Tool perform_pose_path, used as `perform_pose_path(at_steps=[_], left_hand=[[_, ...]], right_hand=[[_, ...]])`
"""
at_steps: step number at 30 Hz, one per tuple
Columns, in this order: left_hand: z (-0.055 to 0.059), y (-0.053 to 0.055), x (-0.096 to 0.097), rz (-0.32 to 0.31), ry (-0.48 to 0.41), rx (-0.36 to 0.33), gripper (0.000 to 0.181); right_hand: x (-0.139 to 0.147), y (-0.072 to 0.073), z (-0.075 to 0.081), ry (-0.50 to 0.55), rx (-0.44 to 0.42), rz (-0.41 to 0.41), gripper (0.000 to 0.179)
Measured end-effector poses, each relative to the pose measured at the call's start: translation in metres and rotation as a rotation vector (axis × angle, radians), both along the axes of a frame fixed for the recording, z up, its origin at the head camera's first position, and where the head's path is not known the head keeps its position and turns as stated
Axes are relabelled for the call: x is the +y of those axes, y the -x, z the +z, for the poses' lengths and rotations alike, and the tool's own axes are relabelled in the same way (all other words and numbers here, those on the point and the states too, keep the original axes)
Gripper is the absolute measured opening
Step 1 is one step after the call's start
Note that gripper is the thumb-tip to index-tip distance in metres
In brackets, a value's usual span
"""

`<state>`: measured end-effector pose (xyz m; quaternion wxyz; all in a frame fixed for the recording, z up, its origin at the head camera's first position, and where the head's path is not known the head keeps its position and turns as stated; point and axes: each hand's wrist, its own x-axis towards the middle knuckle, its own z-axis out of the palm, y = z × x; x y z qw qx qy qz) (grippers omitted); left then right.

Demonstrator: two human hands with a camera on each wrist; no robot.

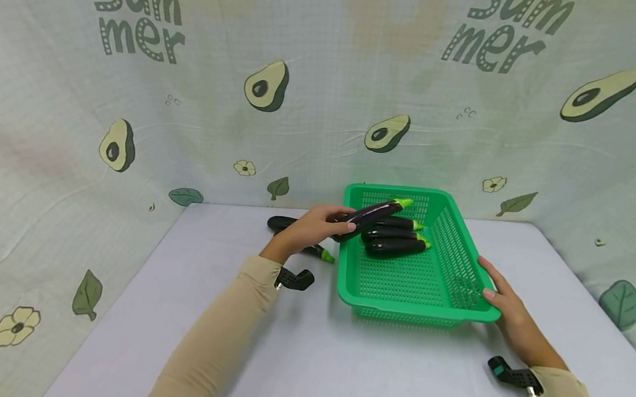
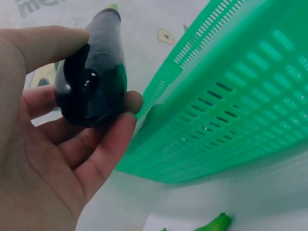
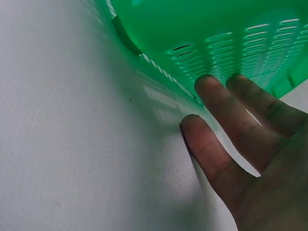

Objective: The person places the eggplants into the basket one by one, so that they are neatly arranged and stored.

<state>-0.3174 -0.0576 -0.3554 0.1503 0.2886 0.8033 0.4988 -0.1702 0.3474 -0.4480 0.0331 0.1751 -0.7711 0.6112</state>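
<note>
My left hand (image 1: 315,229) grips a dark purple eggplant (image 1: 372,218) by its rounded end, with the green stem end pointing right over the basket. In the left wrist view, thumb and fingers curl around the eggplant (image 2: 94,77) beside the basket's outer wall. My right hand (image 1: 514,313) holds the right rim of the green plastic basket (image 1: 399,308), thumb on the rim; its other fingers (image 3: 211,149) reach against the outside wall. Several eggplants (image 1: 396,247) lie side by side inside the basket. Beneath my left hand, more eggplants (image 1: 280,222) lie on the table, partly hidden.
The basket stands on a white-covered table (image 1: 392,378), near its back edge. Behind the table hangs a pale cloth (image 1: 320,52) printed with avocados, leaves and lettering. Black wrist straps (image 1: 295,279) sit on both forearms.
</note>
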Motion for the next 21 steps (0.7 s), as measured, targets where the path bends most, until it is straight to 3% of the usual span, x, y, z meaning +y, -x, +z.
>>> perform_pose_path(at_steps=[12,21], left_hand=[[0.006,0.0,0.027,-0.046,0.126,0.126,0.055],[0.01,0.002,0.044,-0.086,0.126,0.052,0.054]], right_hand=[[0.002,0.001,0.001,0.003,0.008,-0.002,0.058],[0.003,0.002,0.0,0.022,-0.002,0.003,0.059]])
